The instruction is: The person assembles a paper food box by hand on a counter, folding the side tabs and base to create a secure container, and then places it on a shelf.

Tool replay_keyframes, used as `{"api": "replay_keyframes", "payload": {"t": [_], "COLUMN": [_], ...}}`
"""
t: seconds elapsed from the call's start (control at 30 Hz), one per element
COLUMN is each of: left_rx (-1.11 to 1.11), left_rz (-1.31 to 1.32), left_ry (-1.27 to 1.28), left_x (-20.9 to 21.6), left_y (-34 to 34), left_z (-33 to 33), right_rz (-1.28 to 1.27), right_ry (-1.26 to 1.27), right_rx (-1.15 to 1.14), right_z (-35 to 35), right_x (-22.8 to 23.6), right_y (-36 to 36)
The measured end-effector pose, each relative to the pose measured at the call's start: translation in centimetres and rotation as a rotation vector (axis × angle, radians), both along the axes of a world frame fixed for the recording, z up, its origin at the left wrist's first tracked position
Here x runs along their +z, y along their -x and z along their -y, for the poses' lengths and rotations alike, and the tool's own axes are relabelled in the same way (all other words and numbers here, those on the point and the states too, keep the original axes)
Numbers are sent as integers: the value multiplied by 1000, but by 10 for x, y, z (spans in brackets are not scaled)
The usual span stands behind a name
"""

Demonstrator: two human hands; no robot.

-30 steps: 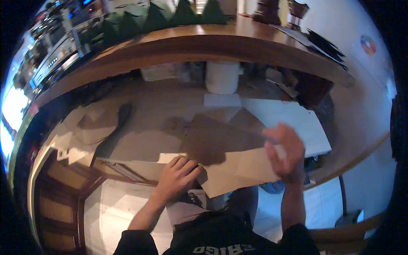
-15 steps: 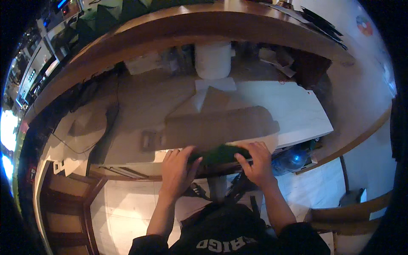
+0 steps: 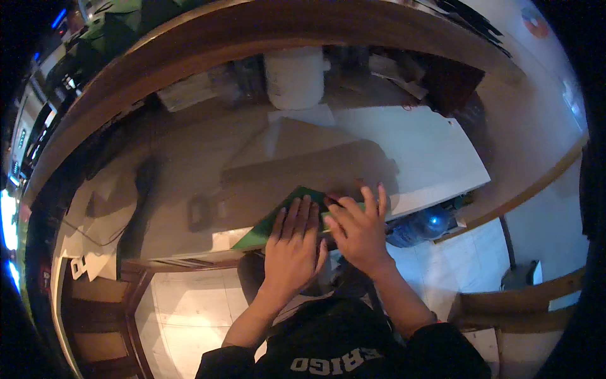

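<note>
Flat on the near edge of the counter lies a green napkin (image 3: 271, 227), folded so that a pointed corner faces away from me. My left hand (image 3: 293, 249) rests on it with straight fingers, palm down. Beside it, at the napkin's right part, my right hand (image 3: 361, 237) has its fingers spread, some of them lifted. Its fingertips are close to or touching the napkin, and nothing is visibly gripped. The hands cover much of the napkin's middle and right side.
A white cylindrical container (image 3: 294, 82) stands at the back of the white counter (image 3: 435, 151), under a raised wooden ledge (image 3: 252, 31). Green folded pieces (image 3: 117, 22) stand beyond it. A clear bottle (image 3: 420, 227) is below the counter's right front edge. A cable (image 3: 104, 243) hangs at left.
The green napkin has gone from bunched between both hands to lying flat on the counter. My left hand has moved right and flattened on it; my right hand has shifted left and spread its fingers.
</note>
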State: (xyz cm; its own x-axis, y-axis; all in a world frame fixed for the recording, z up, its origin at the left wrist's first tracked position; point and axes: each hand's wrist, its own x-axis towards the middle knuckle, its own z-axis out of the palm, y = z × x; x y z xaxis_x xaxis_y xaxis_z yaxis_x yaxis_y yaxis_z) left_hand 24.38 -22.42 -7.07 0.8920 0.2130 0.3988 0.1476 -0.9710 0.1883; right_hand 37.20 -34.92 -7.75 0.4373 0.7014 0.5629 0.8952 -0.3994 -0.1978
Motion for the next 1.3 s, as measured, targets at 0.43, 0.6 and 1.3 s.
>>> {"api": "replay_keyframes", "payload": {"t": [0.43, 0.6, 1.3], "left_rx": [66, 77, 91], "left_rz": [-33, -28, 89], "left_ry": [62, 58, -19], "left_x": [4, 3, -1], "left_y": [-4, -5, -5], "left_z": [8, 5, 6], "right_rz": [-135, -183, -90], "right_ry": [39, 12, -115], "right_rx": [-190, -98, -270], "right_z": [64, 35, 80], "right_x": [-5, -6, -19], "right_y": [11, 25, -7]}}
